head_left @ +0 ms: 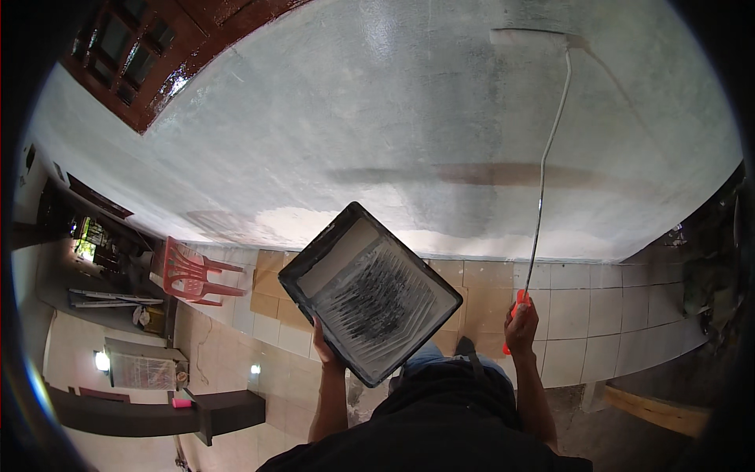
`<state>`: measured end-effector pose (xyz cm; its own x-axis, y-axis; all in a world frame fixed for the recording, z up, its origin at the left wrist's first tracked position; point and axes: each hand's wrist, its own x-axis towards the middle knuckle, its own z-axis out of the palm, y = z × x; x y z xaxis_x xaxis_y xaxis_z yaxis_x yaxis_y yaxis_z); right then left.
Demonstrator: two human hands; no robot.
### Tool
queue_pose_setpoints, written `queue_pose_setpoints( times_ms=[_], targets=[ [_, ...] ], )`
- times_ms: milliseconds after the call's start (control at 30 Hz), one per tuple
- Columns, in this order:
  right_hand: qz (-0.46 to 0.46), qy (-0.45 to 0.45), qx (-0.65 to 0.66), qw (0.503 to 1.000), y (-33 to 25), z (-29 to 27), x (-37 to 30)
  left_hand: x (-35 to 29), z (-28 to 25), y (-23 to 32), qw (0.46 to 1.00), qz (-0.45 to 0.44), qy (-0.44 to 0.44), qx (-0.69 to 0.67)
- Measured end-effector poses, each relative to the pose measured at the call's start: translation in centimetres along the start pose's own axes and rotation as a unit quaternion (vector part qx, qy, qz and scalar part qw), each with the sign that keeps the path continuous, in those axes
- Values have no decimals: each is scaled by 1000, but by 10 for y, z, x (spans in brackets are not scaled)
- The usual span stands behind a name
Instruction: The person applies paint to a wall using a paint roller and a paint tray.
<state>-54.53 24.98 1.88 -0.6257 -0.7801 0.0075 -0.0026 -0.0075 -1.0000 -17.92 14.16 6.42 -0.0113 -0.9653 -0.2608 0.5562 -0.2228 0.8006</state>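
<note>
My left hand [326,350] grips the near left edge of a black paint tray [410,253], which is held tilted in front of my body. Pale paint lies at the tray's far end and streaks its ribbed slope, where dark plastic shows through. In my right hand [521,329], the fingers are wrapped round the red handle of a paint roller [541,185]. Its long, bent metal rod reaches up to the roller head [528,37], which appears to rest against the grey-white wall [354,110]. The wall looks patchy, with brighter white along its bottom.
A red-brown framed window [130,51] is set in the wall at upper left. Brown cardboard [269,285] covers part of the tiled floor [598,303] along the wall. A red plastic chair [189,271] stands at left. A wooden plank [657,409] lies at lower right.
</note>
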Motion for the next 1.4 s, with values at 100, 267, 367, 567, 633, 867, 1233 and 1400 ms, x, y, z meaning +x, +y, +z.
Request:
queue_pose_setpoints(
  times_ms=[100, 267, 367, 567, 633, 867, 1233, 1400],
  targets=[
    [20, -5, 18, 1000, -1, -3, -4, -1, -2, -1, 1000, -12, 3, -9],
    [25, 3, 37, 999, -45, 5, 7, -1, -3, -2, 1000, -15, 6, -7],
    [32, -38, 89, 995, -55, 3, 11, 4, -7, -1, 1000, -12, -1, -2],
    [-17, -3, -17, 1000, -6, 13, -10, 3, -4, 4, 1000, -7, 0, -10],
    [104, 13, 31, 994, 8, 10, -20, 6, -7, 3, 1000, -2, 3, -4],
    [27, 4, -5, 1000, -26, 7, 1, 5, -2, -2, 999, -18, -27, -14],
    [-1, 13, -109, 994, 4, 3, -28, 5, -12, -7, 997, -14, -73, -19],
    [-22, -8, -46, 999, -29, 6, -15, 5, 3, -3, 998, -4, -63, 11]
  ],
)
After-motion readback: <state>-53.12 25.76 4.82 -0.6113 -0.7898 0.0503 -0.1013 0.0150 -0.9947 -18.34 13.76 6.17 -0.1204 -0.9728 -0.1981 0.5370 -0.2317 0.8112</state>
